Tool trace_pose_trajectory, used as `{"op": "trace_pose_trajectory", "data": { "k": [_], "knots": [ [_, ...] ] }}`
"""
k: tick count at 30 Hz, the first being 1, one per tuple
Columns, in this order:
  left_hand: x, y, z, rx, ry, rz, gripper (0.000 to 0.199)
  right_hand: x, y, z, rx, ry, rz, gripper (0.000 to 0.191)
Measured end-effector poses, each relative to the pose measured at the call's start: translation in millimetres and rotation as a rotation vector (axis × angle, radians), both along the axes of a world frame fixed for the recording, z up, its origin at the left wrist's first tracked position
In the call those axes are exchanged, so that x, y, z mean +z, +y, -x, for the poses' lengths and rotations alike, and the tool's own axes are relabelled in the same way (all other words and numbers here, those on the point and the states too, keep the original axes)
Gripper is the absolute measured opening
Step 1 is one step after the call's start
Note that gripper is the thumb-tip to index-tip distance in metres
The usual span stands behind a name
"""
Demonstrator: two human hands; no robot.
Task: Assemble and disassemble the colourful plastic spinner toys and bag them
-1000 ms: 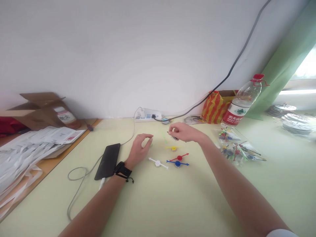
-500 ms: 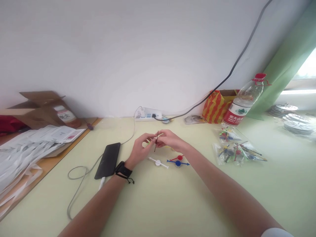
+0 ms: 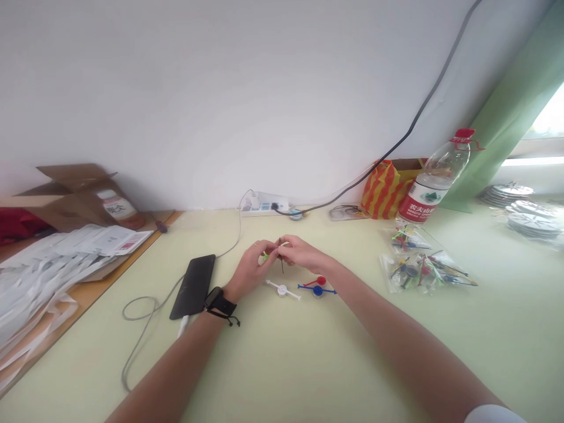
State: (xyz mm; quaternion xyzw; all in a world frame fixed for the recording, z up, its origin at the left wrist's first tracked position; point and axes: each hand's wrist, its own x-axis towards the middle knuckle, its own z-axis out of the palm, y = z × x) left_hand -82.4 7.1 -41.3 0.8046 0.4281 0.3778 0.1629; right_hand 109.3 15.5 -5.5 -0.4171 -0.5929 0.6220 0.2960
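Note:
My left hand [image 3: 252,265] and my right hand [image 3: 303,254] meet above the table, fingertips pinched together on a thin black arrow spinner [image 3: 282,266]. Its ends stick out above and below the fingers, while its middle is hidden. A bit of a green piece [image 3: 265,256] shows by my left fingers; the rest of it is covered. Just nearer to me lies a white arrow spinner [image 3: 282,290]. To its right a blue arrow spinner [image 3: 318,291] lies in front of a red one [image 3: 321,281], below my right wrist.
Plastic bags of coloured spinners [image 3: 425,273] lie to the right, before a large water bottle [image 3: 420,200] and a striped bag [image 3: 382,191]. Stacked metal discs [image 3: 533,223] are at far right. A phone [image 3: 192,288] with its cable is on the left; a power strip [image 3: 264,205] lies behind.
The black arrow spinner has turned slightly between my fingers; its lower end now points a little right instead of left. My right fingers have closed in nearer to the left ones.

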Motion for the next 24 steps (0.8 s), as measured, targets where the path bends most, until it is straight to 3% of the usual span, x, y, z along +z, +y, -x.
{"op": "trace_pose_trajectory", "data": {
  "k": [6, 10, 13, 17, 24],
  "knots": [
    [1.6, -3, -2, 0.019, 0.004, 0.009, 0.022, 0.0, 1, 1, -0.063, -0.166, -0.065, 0.013],
    [-0.6, -2, -1, 0.051, 0.041, 0.023, 0.016, -3.6, 9, -4, -0.147, -0.270, -0.129, 0.039],
    [-4.8, 0, 3, 0.041, 0.082, 0.020, 0.017, -10.5, 18, -11, -0.133, -0.407, -0.237, 0.054],
    [-10.9, 4, 10, 0.066, 0.122, 0.009, 0.019, -17.8, 29, -22, -0.128, -0.506, -0.342, 0.040],
    [-15.4, 13, 15, 0.028, 0.135, 0.030, 0.019, -23.8, 38, -35, -0.111, -0.520, -0.431, 0.033]
  ]
}}
